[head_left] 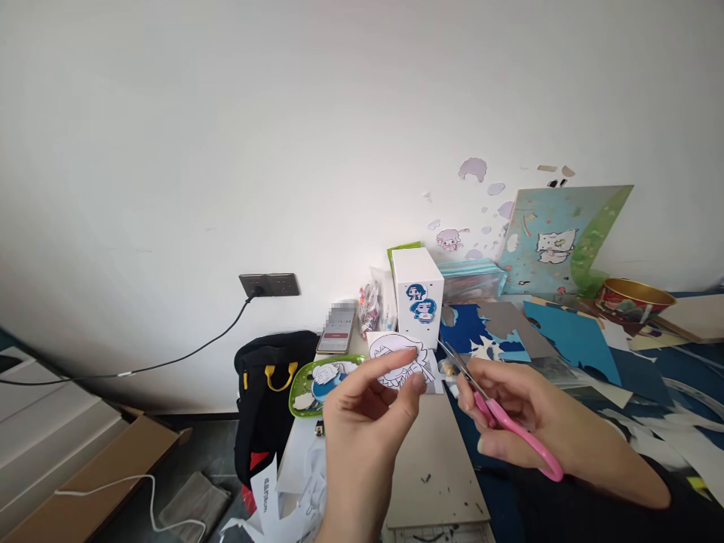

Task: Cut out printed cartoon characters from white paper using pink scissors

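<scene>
Pink-handled scissors are in my right hand, with fingers through the handles. Their blades point up and left, slightly apart, close to my left hand. That hand is raised with thumb and forefinger curved together in a pinch. Whatever sits between those fingertips is too small to make out. Right behind them is a paper with a line-drawn cartoon figure, partly covered by my fingers; I cannot tell whether they touch it. Below lies a pale board scattered with small black scraps.
A white box with stickers stands behind my hands. Left of it are a phone and a green tray of paper cutouts. Blue paper sheets and a round tub lie right. A black backpack is beside the table.
</scene>
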